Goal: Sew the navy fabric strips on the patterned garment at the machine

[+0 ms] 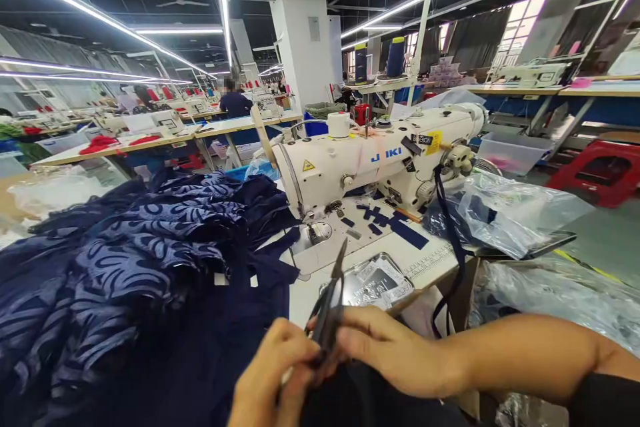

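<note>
Both hands meet at the lower middle, in front of the sewing machine. My right hand [395, 350] is closed around dark scissors [330, 307], whose pointed blades aim up and away. My left hand [280, 367] is closed beside them, its thumb and fingers pinched together close to the scissors; what it holds is blurred and too small to make out. Beyond the scissors a metal tray [373, 280] with labels in it lies on the machine table. A white sewing machine [370, 160] stands behind. Dark navy fabric [200, 340] lies left of my hands.
Patterned navy garments [120, 267] are heaped at the left. Small navy fabric pieces [407, 232] lie on the machine bed. Dark straps [453, 247] hang at its right, near clear plastic bags [520, 207]. A red stool [600, 170] stands far right; a person [235, 103] works in the background.
</note>
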Available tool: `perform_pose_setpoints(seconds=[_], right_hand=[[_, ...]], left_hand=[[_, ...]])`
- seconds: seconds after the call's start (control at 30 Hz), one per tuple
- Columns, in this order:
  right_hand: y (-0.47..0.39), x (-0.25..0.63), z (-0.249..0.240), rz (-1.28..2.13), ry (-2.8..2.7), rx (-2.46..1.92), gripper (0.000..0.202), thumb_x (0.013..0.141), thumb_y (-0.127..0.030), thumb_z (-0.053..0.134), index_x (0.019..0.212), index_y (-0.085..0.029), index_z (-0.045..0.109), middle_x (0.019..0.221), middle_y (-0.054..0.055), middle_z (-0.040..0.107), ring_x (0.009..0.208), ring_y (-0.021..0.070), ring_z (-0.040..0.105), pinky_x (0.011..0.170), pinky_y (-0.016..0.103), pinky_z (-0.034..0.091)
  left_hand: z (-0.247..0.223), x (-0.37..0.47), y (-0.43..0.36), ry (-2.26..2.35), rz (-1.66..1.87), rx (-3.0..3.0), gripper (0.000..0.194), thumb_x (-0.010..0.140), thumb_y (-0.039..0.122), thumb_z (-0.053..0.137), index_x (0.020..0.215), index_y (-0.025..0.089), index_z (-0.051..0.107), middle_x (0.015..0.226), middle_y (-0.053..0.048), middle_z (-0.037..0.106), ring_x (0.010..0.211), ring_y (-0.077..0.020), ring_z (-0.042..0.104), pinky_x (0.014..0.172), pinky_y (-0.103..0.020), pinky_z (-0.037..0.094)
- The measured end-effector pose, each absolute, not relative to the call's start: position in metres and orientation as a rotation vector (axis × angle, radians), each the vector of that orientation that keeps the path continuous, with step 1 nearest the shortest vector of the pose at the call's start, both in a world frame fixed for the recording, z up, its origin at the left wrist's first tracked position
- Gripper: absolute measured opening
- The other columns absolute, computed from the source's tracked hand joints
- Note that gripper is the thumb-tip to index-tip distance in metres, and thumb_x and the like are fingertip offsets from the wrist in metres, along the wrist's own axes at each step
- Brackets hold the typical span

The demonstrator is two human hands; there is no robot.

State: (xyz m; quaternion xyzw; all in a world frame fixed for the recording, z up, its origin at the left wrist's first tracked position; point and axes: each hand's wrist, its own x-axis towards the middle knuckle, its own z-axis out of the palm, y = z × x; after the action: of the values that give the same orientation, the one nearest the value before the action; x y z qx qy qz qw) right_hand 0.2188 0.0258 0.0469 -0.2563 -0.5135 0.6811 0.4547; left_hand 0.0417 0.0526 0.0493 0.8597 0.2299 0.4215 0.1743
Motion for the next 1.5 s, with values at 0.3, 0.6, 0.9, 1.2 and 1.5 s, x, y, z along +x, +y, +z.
perform_pose_setpoints(seconds=[0.3,0.6,0.9,1.2,1.5], right_hand=[[0.046,0.274,0.047,1.556,-1.072,-1.048,0.027,0.073,-0.041,0.059,0.078,-0.015,0.052,0.065,-0.001,0.052,0.062,0.0105,0.050,0.057,0.022,0.039],[0.060,0.338,0.058,1.204,-1.684,-1.590,0.022,0.073,-0.031,0.053,0.088,-0.014,0.054,0.065,-0.002,0.047,0.058,0.0102,0.043,0.052,0.021,0.034],[0.076,0.350,0.051,0.616,-2.112,-1.702,0.014,0.077,-0.029,0.047,0.075,-0.017,0.053,0.068,0.000,0.055,0.061,0.0120,0.046,0.056,0.022,0.031],[0.095,0.338,0.052,0.359,-2.430,-1.784,0.013,0.075,-0.031,0.049,0.075,-0.018,0.053,0.068,0.001,0.057,0.061,0.0143,0.050,0.054,0.023,0.025],[0.116,0.322,0.044,0.432,-2.421,-1.709,0.030,0.077,-0.047,0.050,0.070,-0.018,0.053,0.061,0.002,0.054,0.055,0.0136,0.046,0.050,0.023,0.023]], left_hand=[[0.051,0.088,0.108,0.331,1.013,2.883,0.025,0.087,0.016,0.040,0.111,0.015,0.048,0.096,-0.011,0.054,0.088,-0.0165,0.053,0.072,-0.025,0.045],[0.046,0.090,0.203,0.400,0.068,3.222,0.015,0.080,0.011,0.050,0.087,0.018,0.060,0.077,-0.003,0.055,0.069,-0.0153,0.050,0.065,-0.027,0.036],[0.023,0.097,0.200,0.547,0.187,3.004,0.017,0.085,0.016,0.042,0.073,0.016,0.055,0.084,-0.005,0.054,0.079,-0.0174,0.046,0.068,-0.031,0.032],[0.016,0.093,0.190,0.932,0.812,2.169,0.016,0.084,0.026,0.035,0.075,0.018,0.045,0.086,-0.004,0.056,0.079,-0.0150,0.050,0.071,-0.030,0.038],[0.024,0.095,0.178,1.010,0.894,1.902,0.018,0.083,0.030,0.039,0.074,0.016,0.047,0.075,-0.002,0.057,0.061,-0.0105,0.044,0.054,-0.023,0.035]])
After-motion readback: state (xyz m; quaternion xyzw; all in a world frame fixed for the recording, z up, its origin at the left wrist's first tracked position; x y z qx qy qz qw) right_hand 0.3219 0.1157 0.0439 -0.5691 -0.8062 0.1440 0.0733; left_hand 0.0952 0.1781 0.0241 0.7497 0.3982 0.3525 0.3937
